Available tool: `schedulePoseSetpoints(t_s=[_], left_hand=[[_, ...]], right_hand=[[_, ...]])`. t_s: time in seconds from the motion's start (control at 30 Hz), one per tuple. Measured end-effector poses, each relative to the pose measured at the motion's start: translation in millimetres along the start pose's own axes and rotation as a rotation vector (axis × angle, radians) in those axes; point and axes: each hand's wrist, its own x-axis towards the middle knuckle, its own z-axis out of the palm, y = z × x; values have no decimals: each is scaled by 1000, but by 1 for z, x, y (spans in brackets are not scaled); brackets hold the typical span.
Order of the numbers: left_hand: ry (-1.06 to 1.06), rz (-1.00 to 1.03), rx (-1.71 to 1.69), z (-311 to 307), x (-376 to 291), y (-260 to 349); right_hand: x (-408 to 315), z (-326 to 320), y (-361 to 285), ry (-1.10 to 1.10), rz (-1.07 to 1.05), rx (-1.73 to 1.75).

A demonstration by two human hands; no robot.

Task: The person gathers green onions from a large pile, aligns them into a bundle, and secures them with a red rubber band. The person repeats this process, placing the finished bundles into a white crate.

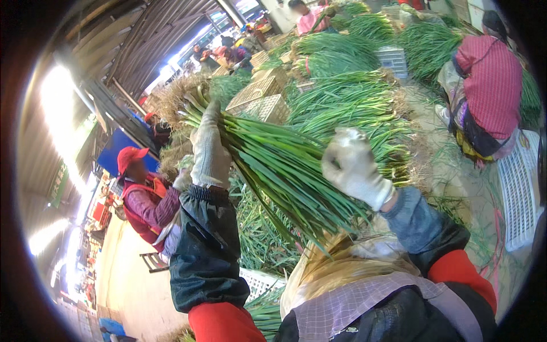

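Note:
My left hand (210, 147), in a pale knitted glove, is closed around a bunch of green onions (282, 166) near its white, rooted end. The roots point to the upper left, and the long green leaves slant down to the lower right across my front. Just right of the leaves, my right hand (357, 166), gloved too, is raised with its fingers curled and the thumb and a finger forming a ring. Whether it pinches anything thin cannot be told. Beyond the hands, more green onions (342, 102) lie in a long pile, their roots to the right.
A person in a red cap (147, 201) sits at the left. Another in a red patterned top (489, 85) bends at the right, beside a white plastic crate (519, 192). Beige crates (265, 109) stand ahead. Loose leaves (265, 231) lie below the bunch, by a white basket (260, 283).

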Motion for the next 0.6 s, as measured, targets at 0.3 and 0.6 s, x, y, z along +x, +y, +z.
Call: schedulePoseSetpoints(t_s=[0.3, 0.6], left_hand=[[-276, 215, 104, -48, -30, 55], [-553, 132, 84, 6, -66, 47]], right_hand=[[19, 9, -10, -249, 407, 869], [20, 68, -80, -337, 588, 1525]])
